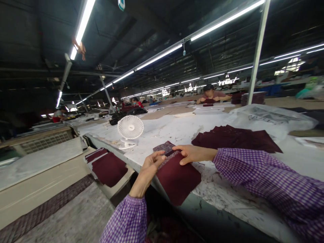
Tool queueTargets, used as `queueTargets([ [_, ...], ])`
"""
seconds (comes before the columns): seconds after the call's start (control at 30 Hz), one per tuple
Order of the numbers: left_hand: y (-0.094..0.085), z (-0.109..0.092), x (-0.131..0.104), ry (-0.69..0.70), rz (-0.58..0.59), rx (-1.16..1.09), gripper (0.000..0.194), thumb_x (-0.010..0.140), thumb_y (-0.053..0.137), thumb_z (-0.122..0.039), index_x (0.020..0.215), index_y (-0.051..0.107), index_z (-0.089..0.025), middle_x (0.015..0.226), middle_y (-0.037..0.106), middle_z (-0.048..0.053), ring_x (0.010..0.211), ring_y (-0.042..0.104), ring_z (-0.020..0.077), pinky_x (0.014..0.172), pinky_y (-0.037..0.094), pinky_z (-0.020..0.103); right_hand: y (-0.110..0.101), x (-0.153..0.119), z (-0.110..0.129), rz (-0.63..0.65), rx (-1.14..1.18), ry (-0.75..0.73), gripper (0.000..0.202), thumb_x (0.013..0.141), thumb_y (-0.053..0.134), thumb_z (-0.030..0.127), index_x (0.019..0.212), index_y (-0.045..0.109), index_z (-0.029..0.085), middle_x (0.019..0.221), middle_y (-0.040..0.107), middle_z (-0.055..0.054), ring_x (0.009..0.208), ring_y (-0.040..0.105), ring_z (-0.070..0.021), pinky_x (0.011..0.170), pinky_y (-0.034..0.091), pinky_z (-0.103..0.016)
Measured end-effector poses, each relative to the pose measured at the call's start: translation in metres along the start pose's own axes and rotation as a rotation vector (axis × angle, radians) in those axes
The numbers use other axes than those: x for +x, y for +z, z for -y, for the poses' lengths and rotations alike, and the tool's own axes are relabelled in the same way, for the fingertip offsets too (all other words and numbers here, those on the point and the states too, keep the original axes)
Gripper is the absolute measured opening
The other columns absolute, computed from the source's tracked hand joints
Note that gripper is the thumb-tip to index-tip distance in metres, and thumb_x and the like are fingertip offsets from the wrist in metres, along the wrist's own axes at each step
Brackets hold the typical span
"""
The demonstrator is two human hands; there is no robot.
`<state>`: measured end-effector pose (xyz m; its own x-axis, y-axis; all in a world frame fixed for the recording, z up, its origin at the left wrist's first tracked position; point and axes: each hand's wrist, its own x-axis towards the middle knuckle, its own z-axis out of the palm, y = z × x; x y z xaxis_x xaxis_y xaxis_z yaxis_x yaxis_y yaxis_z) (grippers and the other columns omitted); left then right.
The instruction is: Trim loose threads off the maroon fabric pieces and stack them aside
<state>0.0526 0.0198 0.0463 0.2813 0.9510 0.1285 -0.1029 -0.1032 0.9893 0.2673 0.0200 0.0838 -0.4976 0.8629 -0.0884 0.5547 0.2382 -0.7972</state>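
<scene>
A maroon fabric piece (178, 179) with a speckled grey strip along its far side lies at the near table edge, its near corner hanging over. My left hand (150, 166) is closed, thumb and fingertips pinching the left end of the speckled strip. At the strip's right end, my right hand (193, 154) grips the piece, thumb on the maroon face and index finger stretched across the far side. Just beyond my fingers lies a speckled dark fabric piece (165, 147), partly hidden by them. Fanned maroon pieces (233, 138) lie to the right, behind my right forearm.
A white fan (130, 130) stands left on the white table (162, 126). Stacked maroon pieces (108, 168) rest on a lower tray at left. A clear plastic bag (273, 119) lies at right, near a metal post (258, 54). A co-worker (214, 94) leans over the table's far side.
</scene>
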Motion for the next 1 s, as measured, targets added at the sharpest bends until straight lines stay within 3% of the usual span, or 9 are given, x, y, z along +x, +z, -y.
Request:
queueTargets([
  [0.13,0.013,0.009,0.032,0.071,0.026,0.323,0.033,0.068,0.069,-0.027,0.098,0.065,-0.012,0.067,0.066,0.001,0.056,0.057,0.0109,0.055,0.044,0.023,-0.004,0.006,-0.012,-0.002,-0.049,-0.011,0.076,0.07,0.063,0.023,0.138,0.031,0.015,0.071,0.051,0.003,0.058,0.045,-0.0094,0.056,0.037,-0.023],
  [0.27,0.036,0.022,0.047,0.233,-0.046,0.621,0.011,0.07,0.063,-0.014,0.079,0.07,-0.016,0.076,0.069,0.003,0.069,0.061,0.0146,0.068,0.047,0.027,-0.009,0.012,-0.026,-0.089,-0.241,-0.01,0.078,0.067,0.067,0.026,0.136,0.034,0.012,0.073,0.057,0.001,0.061,0.051,-0.0124,0.058,0.039,-0.024],
  [0.37,0.046,0.027,0.047,0.339,-0.037,0.856,0.019,0.072,0.06,-0.008,0.083,0.072,-0.019,0.086,0.07,0.004,0.082,0.061,0.0168,0.08,0.045,0.03,-0.013,0.012,-0.036,-0.205,-0.439,-0.033,0.067,0.069,0.065,0.029,0.13,0.044,0.012,0.08,0.064,-0.004,0.068,0.057,-0.0163,0.064,0.041,-0.026],
  [0.53,0.049,0.029,0.044,0.382,0.033,1.059,0.024,0.078,0.056,-0.011,0.092,0.072,-0.021,0.089,0.067,0.004,0.083,0.06,0.0172,0.08,0.043,0.029,-0.015,0.006,-0.047,-0.414,-0.652,-0.108,0.02,0.078,0.055,0.027,0.091,0.068,0.017,0.088,0.066,-0.006,0.079,0.058,-0.0179,0.07,0.039,-0.026],
  [1.0,0.053,0.03,0.037,0.487,0.094,1.357,0.028,0.088,0.044,-0.017,0.091,0.072,-0.023,0.087,0.061,0.004,0.083,0.054,0.0158,0.072,0.042,0.024,-0.007,0.006,-0.062,-0.406,-0.721,-0.105,0.02,0.081,0.052,0.024,0.087,0.071,0.02,0.087,0.063,-0.004,0.071,0.054,-0.0133,0.061,0.032,-0.024],
])
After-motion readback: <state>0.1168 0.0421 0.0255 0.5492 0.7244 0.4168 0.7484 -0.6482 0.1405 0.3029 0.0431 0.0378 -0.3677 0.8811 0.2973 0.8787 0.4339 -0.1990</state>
